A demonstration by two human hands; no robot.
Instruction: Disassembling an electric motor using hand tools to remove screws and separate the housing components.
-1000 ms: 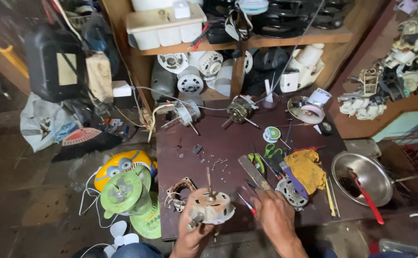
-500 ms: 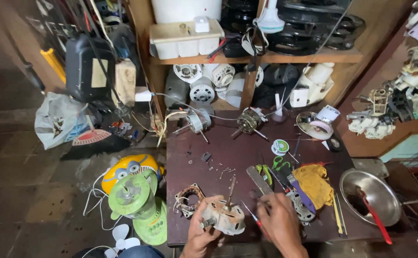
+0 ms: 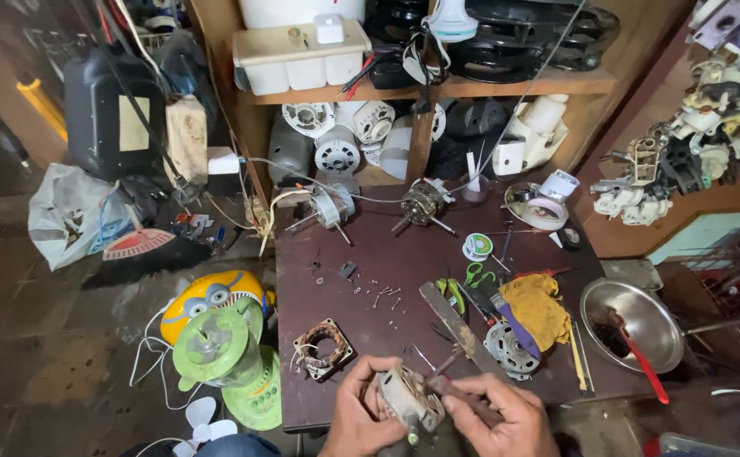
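Workshop corner, seen from above: a dark brown worktable (image 3: 370, 254) is set against a wooden shelf unit (image 3: 505, 87) stacked with fan parts and a white plastic tray (image 3: 298, 59).

At the near edge of the table, a small fan motor (image 3: 408, 398) is gripped in the left hand (image 3: 355, 419), fingers closed around its left side. The right hand (image 3: 501, 419) is clamped on a dark-handled tool (image 3: 463, 399), whose tip is held against the motor.

Beside them on the table are laid a copper-wound stator (image 3: 323, 347), a flat metal file (image 3: 448, 317), loose screws (image 3: 383, 296), a round motor housing (image 3: 510, 347), a yellow cloth (image 3: 539, 306) and a solder spool (image 3: 477, 246). Two motors with shafts (image 3: 332, 207) are placed near the back edge.

A steel bowl (image 3: 637, 317) is found to the right; a green fan base (image 3: 218, 351) stands on the floor at left.
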